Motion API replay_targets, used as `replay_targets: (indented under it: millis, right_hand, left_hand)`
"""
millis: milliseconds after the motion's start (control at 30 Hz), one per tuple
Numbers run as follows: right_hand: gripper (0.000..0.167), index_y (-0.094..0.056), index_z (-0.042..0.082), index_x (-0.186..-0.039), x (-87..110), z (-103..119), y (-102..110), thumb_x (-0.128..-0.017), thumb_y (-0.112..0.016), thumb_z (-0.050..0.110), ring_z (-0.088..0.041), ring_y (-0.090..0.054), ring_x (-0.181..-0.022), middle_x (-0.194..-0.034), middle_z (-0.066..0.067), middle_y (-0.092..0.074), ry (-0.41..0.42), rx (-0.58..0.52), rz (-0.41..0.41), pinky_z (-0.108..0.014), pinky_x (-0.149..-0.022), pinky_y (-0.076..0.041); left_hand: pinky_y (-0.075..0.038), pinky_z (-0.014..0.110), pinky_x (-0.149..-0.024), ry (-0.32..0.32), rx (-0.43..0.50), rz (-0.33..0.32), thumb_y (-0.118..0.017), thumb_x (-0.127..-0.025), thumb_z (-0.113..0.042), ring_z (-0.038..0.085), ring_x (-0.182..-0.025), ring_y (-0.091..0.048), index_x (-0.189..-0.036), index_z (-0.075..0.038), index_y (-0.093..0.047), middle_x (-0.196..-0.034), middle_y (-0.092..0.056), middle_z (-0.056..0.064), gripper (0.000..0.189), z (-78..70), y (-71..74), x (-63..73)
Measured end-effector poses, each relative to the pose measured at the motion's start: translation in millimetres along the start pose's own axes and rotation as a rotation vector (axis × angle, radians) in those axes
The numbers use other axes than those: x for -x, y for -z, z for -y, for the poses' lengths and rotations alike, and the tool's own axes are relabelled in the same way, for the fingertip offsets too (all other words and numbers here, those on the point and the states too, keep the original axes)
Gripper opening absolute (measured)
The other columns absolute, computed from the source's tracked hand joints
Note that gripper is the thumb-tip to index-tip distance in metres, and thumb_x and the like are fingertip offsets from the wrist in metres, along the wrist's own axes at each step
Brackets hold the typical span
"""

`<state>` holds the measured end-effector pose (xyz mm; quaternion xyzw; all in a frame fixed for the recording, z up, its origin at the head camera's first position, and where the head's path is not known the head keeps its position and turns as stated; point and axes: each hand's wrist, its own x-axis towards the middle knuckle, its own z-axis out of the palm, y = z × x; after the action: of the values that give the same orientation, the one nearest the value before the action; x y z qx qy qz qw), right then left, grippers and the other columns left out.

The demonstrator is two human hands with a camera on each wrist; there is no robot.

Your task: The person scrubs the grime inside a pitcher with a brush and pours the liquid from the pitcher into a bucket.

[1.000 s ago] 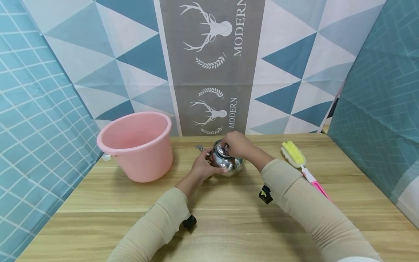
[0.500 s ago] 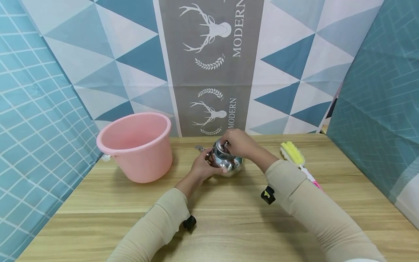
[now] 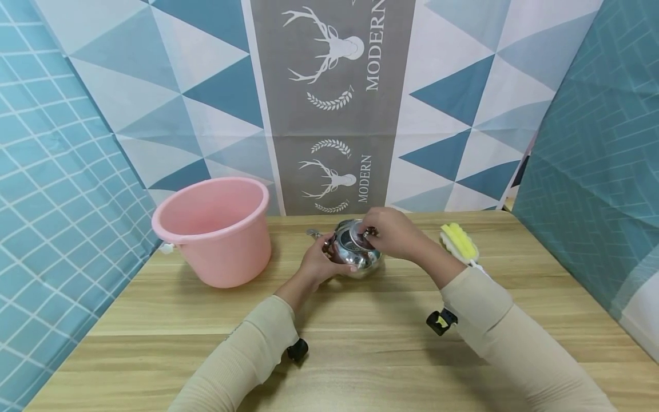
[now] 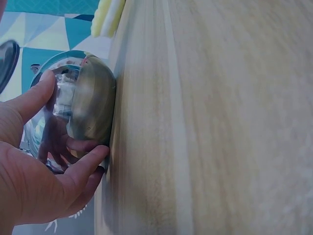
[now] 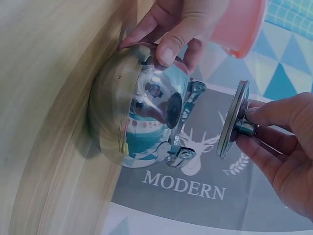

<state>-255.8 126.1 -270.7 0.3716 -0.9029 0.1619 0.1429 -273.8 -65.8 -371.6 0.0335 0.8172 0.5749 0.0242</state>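
A shiny stainless steel teapot [image 3: 364,264] stands on the wooden table near the back wall, its round mouth uncovered. My left hand [image 3: 319,262] grips its body from the left, thumb on the near side; the left wrist view shows the fingers low on the teapot [image 4: 93,103], close to the tabletop. In my right hand [image 3: 393,233] is the round metal lid [image 5: 232,122], pinched by its knob [image 5: 246,128]. The lid is raised clear of the pot and tilted. Two metal handle brackets [image 5: 182,155] show on the teapot's top.
A pink bucket [image 3: 234,263] stands to the left of the teapot. On the right lies a cleaning brush with a yellow and white sponge head [image 3: 460,243], its handle mostly behind my right sleeve [image 3: 520,337]. A patterned cloth wall [image 3: 329,114] rises behind the table.
The lid has come off the teapot's mouth, lifted and drawn to the right by my right hand. My left hand has kept its grip on the pot, which has stayed in place.
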Motion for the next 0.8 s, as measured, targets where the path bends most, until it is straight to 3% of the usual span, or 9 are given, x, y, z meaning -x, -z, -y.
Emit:
replay_targets:
  millis: [267, 500, 800]
  right_hand:
    - [0.016, -0.076, 0.004, -0.092, 26.0, 0.2, 2.2, -0.078, -0.073, -0.004, -0.019, -0.063, -0.084, -0.090, -0.006, -0.068, 0.049, -0.002, -0.009, -0.033, -0.074, -0.054]
    - [0.014, -0.075, 0.006, -0.086, 42.4, 0.1, -1.5, -0.076, -0.075, -0.004, -0.012, -0.058, -0.075, -0.084, -0.002, -0.065, 0.081, -0.034, 0.042, -0.025, -0.064, -0.051]
    - [0.014, -0.074, 0.007, -0.084, 57.3, 3.0, -9.1, -0.076, -0.075, -0.004, -0.011, -0.060, -0.078, -0.086, 0.000, -0.065, 0.116, -0.081, 0.142, -0.024, -0.065, -0.051]
  left_hand:
    - [-0.041, 0.040, -0.101, -0.013, 0.005, 0.000, -0.094, -0.060, -0.008, 0.028, -0.113, -0.050, -0.144, -0.013, -0.043, -0.128, -0.053, 0.013, 0.098, -0.9, -0.3, 1.2]
    - [-0.042, 0.039, -0.099, -0.011, 0.002, -0.003, -0.094, -0.060, -0.010, 0.027, -0.109, -0.051, -0.144, -0.013, -0.043, -0.121, -0.054, 0.012, 0.099, 0.3, -0.2, 1.3]
    - [-0.042, 0.039, -0.102, -0.031, 0.003, -0.007, -0.095, -0.058, -0.008, 0.028, -0.115, -0.051, -0.144, -0.014, -0.044, -0.127, -0.055, 0.012, 0.099, 2.2, -0.7, -1.8]
